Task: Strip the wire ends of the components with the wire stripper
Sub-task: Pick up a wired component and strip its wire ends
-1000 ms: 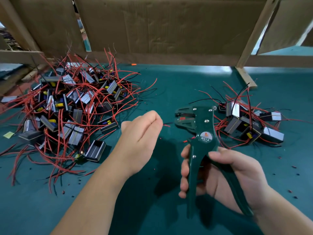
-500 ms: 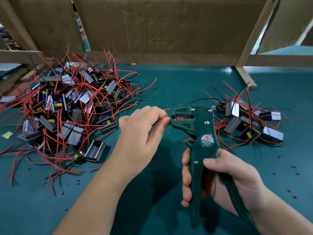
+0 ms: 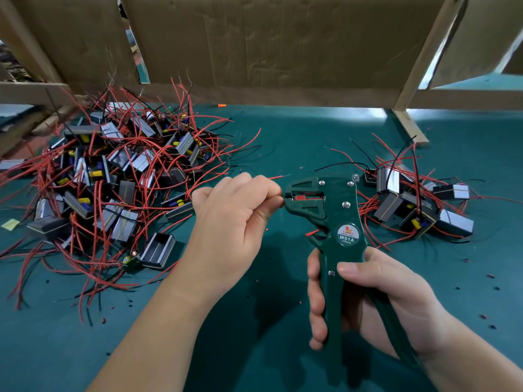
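Note:
My right hand (image 3: 368,301) grips the handles of a dark green wire stripper (image 3: 334,219) labelled W01A, held upright with its jaws pointing left. My left hand (image 3: 235,219) has its fingers curled and pinches a thin wire right at the jaw mouth; a red wire end (image 3: 276,177) sticks out above its knuckles. Whatever component hangs from that wire is hidden under the hand. A big heap of components (image 3: 113,176) with red and black wires lies on the left. A smaller group of components (image 3: 418,205) lies to the right of the stripper.
The green mat (image 3: 283,142) carries scattered bits of red and black insulation. Cardboard panels (image 3: 268,43) and a wooden frame (image 3: 410,125) close off the back. A yellow scrap (image 3: 10,223) lies at the far left edge.
My left hand moved right from the mat's middle up to the stripper jaws and closed into a pinch. My right hand raised and turned the stripper so its jaws meet the left fingers.

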Demonstrator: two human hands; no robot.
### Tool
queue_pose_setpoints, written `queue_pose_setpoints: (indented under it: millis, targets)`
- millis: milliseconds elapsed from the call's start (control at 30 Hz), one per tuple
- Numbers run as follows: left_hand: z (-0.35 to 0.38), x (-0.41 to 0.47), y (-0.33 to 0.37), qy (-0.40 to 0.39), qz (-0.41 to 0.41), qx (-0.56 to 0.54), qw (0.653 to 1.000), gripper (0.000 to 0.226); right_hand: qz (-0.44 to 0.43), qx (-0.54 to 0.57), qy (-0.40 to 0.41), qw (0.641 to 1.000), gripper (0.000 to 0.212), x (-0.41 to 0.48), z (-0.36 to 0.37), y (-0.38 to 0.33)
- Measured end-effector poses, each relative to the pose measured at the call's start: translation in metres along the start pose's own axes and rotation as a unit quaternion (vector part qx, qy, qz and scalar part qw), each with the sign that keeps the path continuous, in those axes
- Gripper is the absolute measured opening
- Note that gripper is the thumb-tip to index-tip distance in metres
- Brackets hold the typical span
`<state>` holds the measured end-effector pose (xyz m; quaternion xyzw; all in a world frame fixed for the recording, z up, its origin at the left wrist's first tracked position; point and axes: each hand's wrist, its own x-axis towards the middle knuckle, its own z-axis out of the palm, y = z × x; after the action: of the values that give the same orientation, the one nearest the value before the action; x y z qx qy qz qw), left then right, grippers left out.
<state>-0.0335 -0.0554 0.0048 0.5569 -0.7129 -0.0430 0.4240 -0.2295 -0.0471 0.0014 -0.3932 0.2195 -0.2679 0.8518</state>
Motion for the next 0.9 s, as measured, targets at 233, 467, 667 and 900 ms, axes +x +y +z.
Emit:
queue_pose_setpoints:
  millis: [233, 467, 667, 900]
  targets:
    - [0.009, -0.008, -0.006, -0.045, -0.073, -0.067, 0.994, 0.029, -0.021, 0.004, 0.159, 0.987, 0.054, 0.002, 0.015, 0.009]
    - [0.015, -0.008, -0.018, -0.109, -0.093, -0.005, 0.99, 0.044, -0.059, 0.065, 0.251, 0.964, 0.038, 0.011, -0.003, -0.004]
    - [0.013, -0.011, -0.025, -0.047, -0.212, 0.076, 0.973, 0.059, -0.081, 0.097, 0.22, 0.967, 0.042, 0.008, -0.007, -0.005]
    - [0.017, -0.006, -0.003, -0.036, -0.211, -0.122, 0.969, 0.038, 0.004, 0.086, 0.056, 0.995, 0.077, 0.007, 0.0, 0.003]
